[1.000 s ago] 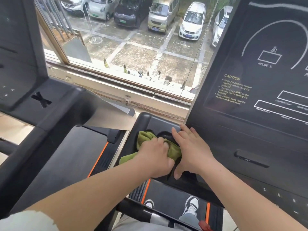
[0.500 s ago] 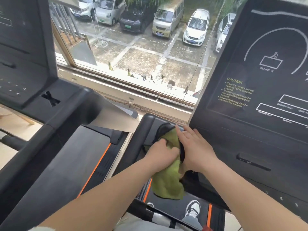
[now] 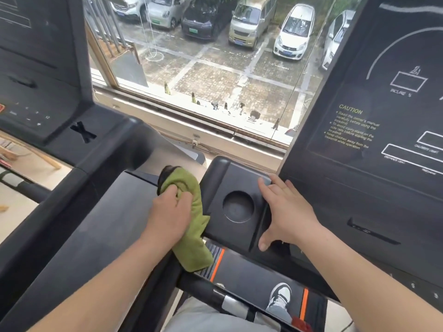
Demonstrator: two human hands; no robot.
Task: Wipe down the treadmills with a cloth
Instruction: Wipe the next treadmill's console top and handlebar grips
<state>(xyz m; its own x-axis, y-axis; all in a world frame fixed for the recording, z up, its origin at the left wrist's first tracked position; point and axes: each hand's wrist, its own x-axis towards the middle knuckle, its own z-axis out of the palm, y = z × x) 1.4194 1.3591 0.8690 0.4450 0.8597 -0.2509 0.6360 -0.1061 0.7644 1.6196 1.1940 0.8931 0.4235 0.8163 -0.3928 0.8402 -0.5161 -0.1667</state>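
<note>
Nearest: one shoe (image 3: 279,298) on the belt (image 3: 249,276) of the treadmill I'm working on, with an orange stripe on each side.

Left hand (image 3: 171,212): fingers curled tight round a bunched green cloth (image 3: 191,250). The loose tail hangs down below the fist. The cloth sits against the left flank of the cup-holder tray (image 3: 230,173), in the gap between it and the neighbouring treadmill's deck (image 3: 112,224). I read this step as wiping the tray's outer side; the bunching gives a thick pad for that edge.

Right hand (image 3: 287,212): flat, fingers straight and spread, gripping nothing. The palm is over the tray's right rim and the thumb is on the near edge. My guess is it's bracing against the sideways push from the left.

The round recess (image 3: 238,206) in the tray top lies bare between the two hands.

There's a dark shape just above the top of the cloth; I can't tell what it is.

Farther out, the console (image 3: 374,121) is to the right, dark, with its CAUTION text legible. A second console (image 3: 36,68) is far left.

Beyond both is a window over a car park (image 3: 215,68).

Judgement: I'm on the tray now. The console face probably still needs wiping, but nothing here shows whether it's clean.
</note>
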